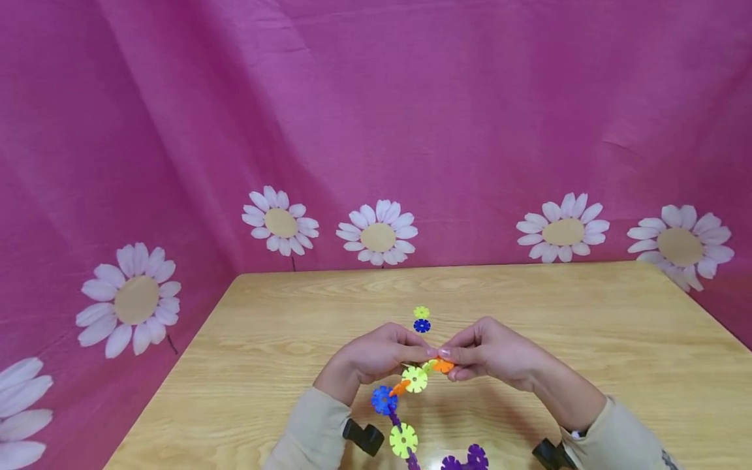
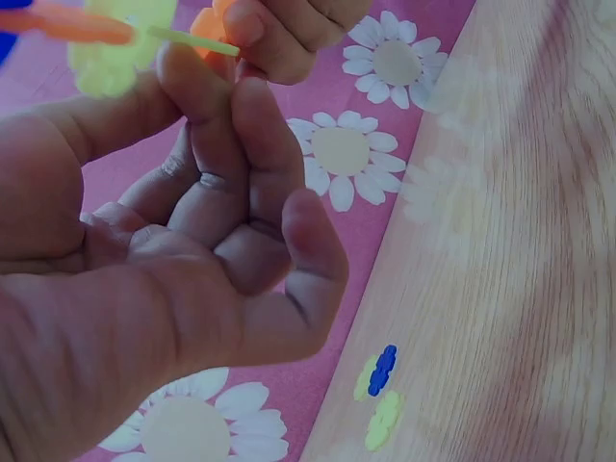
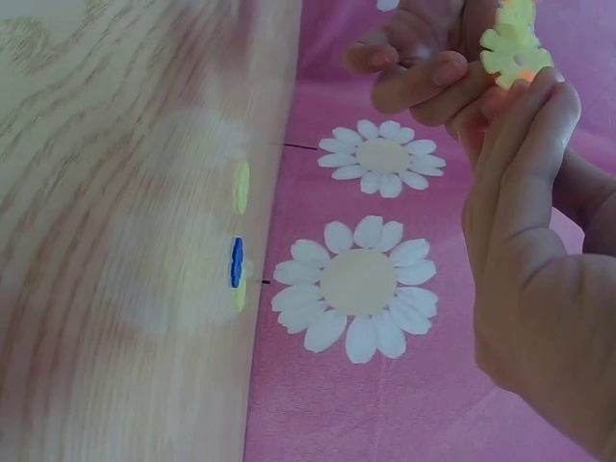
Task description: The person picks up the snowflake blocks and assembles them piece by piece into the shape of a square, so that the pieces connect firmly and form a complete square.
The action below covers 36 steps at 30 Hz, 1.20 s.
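Both hands meet over the table, fingertips close together. My left hand (image 1: pixel 376 356) pinches a yellow notched disc (image 1: pixel 429 367) at the end of a chain of interlocking discs. An orange disc (image 1: pixel 444 366) sits at the right fingertips, pinched by my right hand (image 1: pixel 499 352) and meeting the yellow one edge to edge. From the left hand the chain hangs toward me: another yellow disc (image 1: pixel 414 379), an orange one (image 1: pixel 400 388), a blue one (image 1: pixel 384 400), then purple and yellow. In the left wrist view, the yellow disc (image 2: pixel 197 40) is seen edge-on beside the orange.
Loose yellow (image 1: pixel 421 313) and blue (image 1: pixel 422 326) discs lie on the wooden table (image 1: pixel 282 313) beyond the hands. Purple discs (image 1: pixel 477 455) are at the bottom of the head view. A pink curtain (image 1: pixel 440 130) with white flowers hangs behind the table.
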Available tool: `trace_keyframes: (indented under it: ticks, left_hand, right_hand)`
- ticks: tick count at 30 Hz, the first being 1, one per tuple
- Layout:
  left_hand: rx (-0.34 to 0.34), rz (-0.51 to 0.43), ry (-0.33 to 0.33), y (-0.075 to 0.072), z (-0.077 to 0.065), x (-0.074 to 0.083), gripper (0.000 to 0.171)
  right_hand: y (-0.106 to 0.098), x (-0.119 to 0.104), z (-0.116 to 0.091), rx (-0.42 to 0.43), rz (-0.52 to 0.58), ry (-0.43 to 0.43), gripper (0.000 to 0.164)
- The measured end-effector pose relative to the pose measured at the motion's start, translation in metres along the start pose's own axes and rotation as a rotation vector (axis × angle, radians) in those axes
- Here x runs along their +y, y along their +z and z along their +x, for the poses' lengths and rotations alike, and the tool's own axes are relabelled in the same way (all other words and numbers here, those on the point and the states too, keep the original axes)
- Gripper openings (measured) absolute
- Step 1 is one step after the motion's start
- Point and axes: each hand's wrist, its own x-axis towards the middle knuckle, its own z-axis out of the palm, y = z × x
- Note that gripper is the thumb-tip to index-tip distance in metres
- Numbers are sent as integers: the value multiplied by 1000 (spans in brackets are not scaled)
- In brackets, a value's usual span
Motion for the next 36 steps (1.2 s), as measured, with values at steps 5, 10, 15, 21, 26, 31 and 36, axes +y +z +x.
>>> trace_keyframes:
  ticks: [5,10,15,21,26,31,36]
  left_hand:
    - [33,11,-1,-2,-1,0,34]
    - [82,-3,-3,-3,1,1,33]
    - [110,0,-12,-5,0,3,32]
    - [131,-23,-32,-7,-2,1,32]
    - [141,-31,-24,-10,-5,0,32]
    - [128,-32,-8,-11,-6,0,33]
    - [128,-19,4,-14,-6,1,32]
  right_hand:
    - [-1,-2,2,6,-33,12,35]
    - [-13,-12,10,74,-162,78,34]
    - [-21,-18,33,161,-437,133,26]
    - [-27,-11,66,180,-998,54,14]
    - [-25,4,91,156,-1250,-34,19]
    - [-21,12,109,141,-1243,-32,25]
    - [-20,13,121,125,-1272,-60,21]
